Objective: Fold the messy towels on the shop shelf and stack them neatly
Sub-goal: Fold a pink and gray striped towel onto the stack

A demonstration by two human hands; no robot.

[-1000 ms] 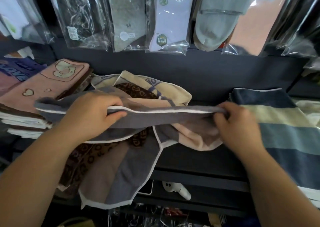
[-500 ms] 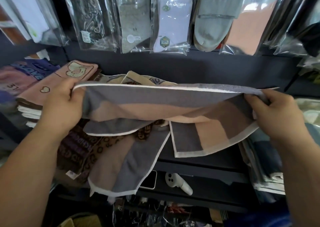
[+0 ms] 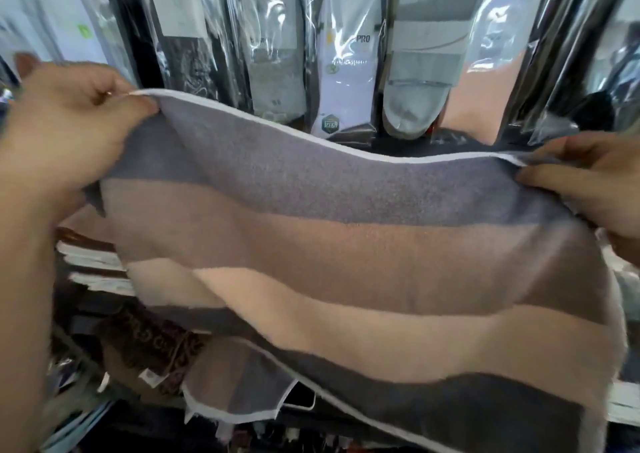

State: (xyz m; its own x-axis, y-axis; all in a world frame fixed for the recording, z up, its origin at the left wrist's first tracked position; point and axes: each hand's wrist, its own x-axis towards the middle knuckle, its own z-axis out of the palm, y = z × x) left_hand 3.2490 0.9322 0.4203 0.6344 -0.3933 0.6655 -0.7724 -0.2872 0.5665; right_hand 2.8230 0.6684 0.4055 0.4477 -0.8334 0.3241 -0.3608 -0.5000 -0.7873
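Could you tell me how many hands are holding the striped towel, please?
2: the left hand pinches the striped towel at its upper left corner, the right hand at its upper right corner.

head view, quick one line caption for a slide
A striped towel held spread wide, left hand and right hand pinching its top edge, before hanging packaged socks.
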